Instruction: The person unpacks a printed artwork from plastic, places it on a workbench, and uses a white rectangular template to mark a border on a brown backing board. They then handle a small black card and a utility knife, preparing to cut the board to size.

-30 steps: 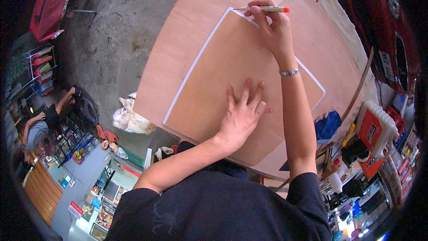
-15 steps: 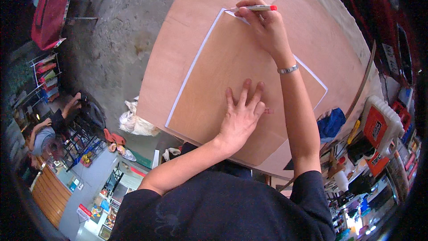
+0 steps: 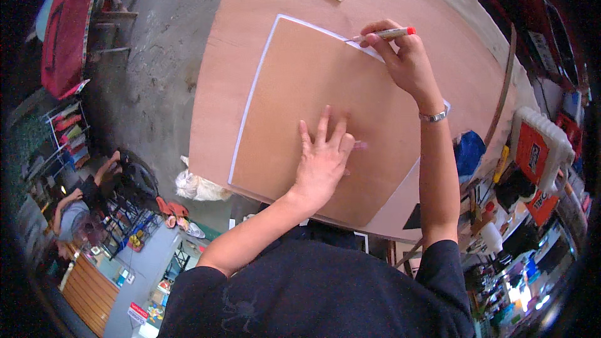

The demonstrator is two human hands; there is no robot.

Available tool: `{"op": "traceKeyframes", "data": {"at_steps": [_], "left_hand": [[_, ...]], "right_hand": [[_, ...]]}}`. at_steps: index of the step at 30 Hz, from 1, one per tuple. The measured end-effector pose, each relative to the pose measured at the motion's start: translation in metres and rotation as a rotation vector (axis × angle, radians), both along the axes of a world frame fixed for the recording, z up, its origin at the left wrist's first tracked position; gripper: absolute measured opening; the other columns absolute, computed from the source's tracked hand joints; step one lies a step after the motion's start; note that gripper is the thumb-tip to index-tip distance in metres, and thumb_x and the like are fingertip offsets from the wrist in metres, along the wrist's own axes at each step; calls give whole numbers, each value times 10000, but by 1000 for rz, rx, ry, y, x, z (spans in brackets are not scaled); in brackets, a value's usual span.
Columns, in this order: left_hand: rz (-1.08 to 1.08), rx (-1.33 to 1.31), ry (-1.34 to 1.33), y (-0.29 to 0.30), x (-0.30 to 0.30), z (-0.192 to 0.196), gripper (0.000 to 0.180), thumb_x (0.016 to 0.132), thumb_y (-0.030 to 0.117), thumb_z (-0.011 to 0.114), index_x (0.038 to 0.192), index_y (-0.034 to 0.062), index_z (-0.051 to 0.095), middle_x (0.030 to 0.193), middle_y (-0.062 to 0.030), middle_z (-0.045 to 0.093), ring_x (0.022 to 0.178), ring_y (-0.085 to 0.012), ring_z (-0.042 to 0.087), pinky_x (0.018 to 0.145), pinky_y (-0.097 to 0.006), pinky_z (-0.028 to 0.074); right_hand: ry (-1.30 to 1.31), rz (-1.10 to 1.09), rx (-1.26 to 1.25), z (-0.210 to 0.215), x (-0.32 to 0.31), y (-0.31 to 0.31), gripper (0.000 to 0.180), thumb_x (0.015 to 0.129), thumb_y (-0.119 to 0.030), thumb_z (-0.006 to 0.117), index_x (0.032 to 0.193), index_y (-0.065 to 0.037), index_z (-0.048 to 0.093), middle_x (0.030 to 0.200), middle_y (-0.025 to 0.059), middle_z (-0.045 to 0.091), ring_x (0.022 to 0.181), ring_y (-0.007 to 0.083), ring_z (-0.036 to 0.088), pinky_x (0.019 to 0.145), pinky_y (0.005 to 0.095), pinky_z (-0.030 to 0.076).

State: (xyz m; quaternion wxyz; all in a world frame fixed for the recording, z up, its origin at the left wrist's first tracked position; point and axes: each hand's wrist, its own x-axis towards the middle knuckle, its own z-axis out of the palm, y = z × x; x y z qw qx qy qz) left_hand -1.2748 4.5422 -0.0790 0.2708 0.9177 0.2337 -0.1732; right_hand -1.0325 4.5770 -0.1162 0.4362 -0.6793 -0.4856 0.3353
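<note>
The board (image 3: 300,106) lies flat on the plywood (image 3: 231,56), a white line running round its far and left edges. My left hand (image 3: 322,163) presses it down near the middle, fingers spread and flat on it. My right hand (image 3: 404,62) is at the far edge, fingers pinched together on a marker (image 3: 387,34) with a red cap end, its tip down at the white line.

If my left hand eases off, I judge the board could slide and the line would wander; leaning this far over, my right could also smear it.

The tip itself is hidden behind my fingers, so I cannot tell whether it touches. The board's near edge is cut off by my body, and the shelves (image 3: 538,156) at the right are a blur.
</note>
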Motion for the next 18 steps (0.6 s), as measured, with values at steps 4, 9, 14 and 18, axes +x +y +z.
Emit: {"op": "traceKeyframes", "data": {"at_steps": [4, 9, 14, 18], "left_hand": [[15, -11, 0, -1, 1, 0, 675, 697, 329, 819, 1198, 39, 471, 1596, -160, 137, 1473, -446, 84, 1084, -733, 239], [96, -51, -50, -4, 4, 2, 683, 620, 267, 870, 1167, 110, 491, 1604, -131, 158, 1487, -398, 88, 1133, -690, 173], [117, -50, -67, -6, 7, 2, 692, 584, 229, 886, 1136, 106, 488, 1604, -113, 176, 1483, -395, 123, 1124, -696, 195], [122, -32, -79, -6, 7, 0, 690, 576, 228, 890, 1119, 98, 485, 1599, -111, 198, 1482, -392, 133, 1115, -701, 204]], "right_hand": [[27, -42, -35, 8, 21, -43, 130, 958, -113, 616, 967, 12, 648, 848, 97, 695, 825, 182, 681, 766, 307, 527], [20, -110, -79, 13, 48, -96, 139, 962, -104, 608, 964, 29, 650, 842, 82, 683, 824, 164, 669, 770, 304, 524], [24, -182, -137, 16, 68, -138, 164, 974, -115, 593, 964, 40, 646, 836, 77, 672, 811, 154, 659, 773, 295, 518], [10, -175, -173, 22, 82, -162, 170, 986, -121, 574, 982, 35, 642, 873, 76, 666, 849, 147, 657, 802, 291, 516]]}}
